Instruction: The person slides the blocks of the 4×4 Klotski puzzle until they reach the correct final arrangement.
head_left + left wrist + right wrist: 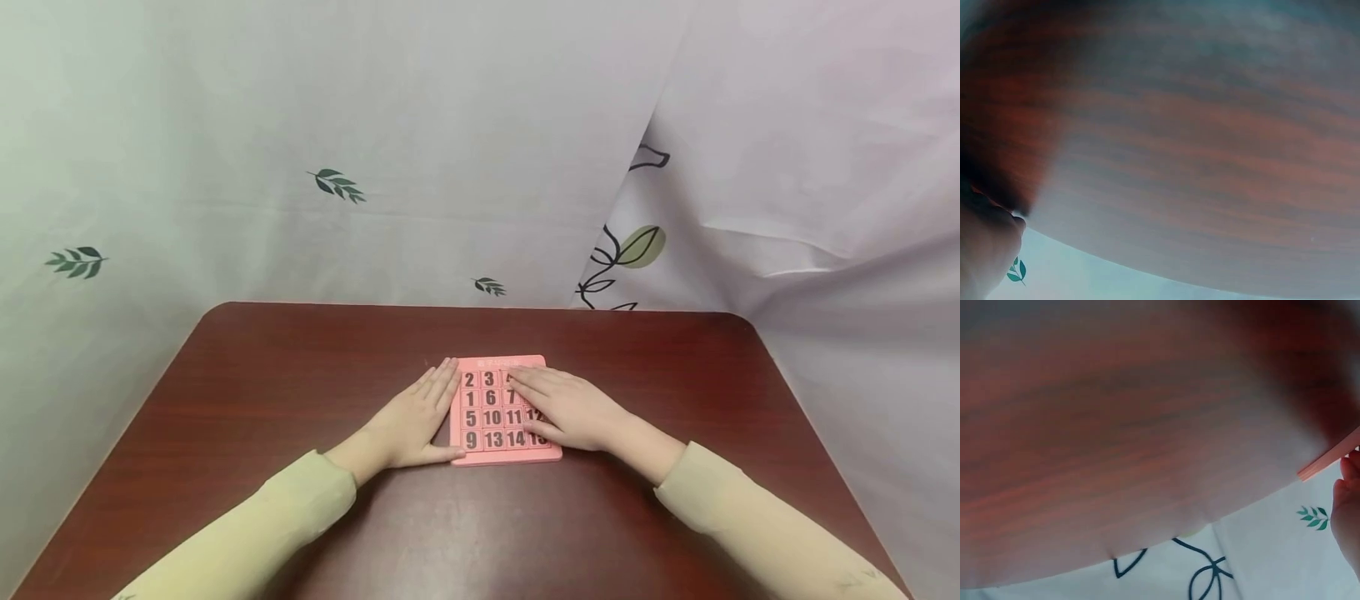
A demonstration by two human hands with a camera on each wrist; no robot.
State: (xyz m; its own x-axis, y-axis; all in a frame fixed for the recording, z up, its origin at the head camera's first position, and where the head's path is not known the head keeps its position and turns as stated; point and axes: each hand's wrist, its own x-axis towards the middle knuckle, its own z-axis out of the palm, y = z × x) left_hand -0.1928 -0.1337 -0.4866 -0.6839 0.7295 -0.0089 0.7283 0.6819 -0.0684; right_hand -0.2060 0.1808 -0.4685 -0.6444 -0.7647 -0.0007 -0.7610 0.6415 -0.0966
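Note:
A pink number sliding puzzle (504,457) lies flat on the table in the head view, with black numbers on its square tiles. My left hand (411,423) lies along its left edge, fingers straight and thumb touching the lower left corner. Over the puzzle's right side rests my right hand (576,410), its fingers extended across the tiles. That hand hides the right part of the upper rows. In the right wrist view, the puzzle's edge (1325,457) shows beside the right hand (1349,515). Only part of the left hand (990,253) appears in the left wrist view.
The dark red-brown wooden table (247,383) has rounded far corners. Behind it hangs a pale curtain (450,125) with leaf prints, which folds along the right side.

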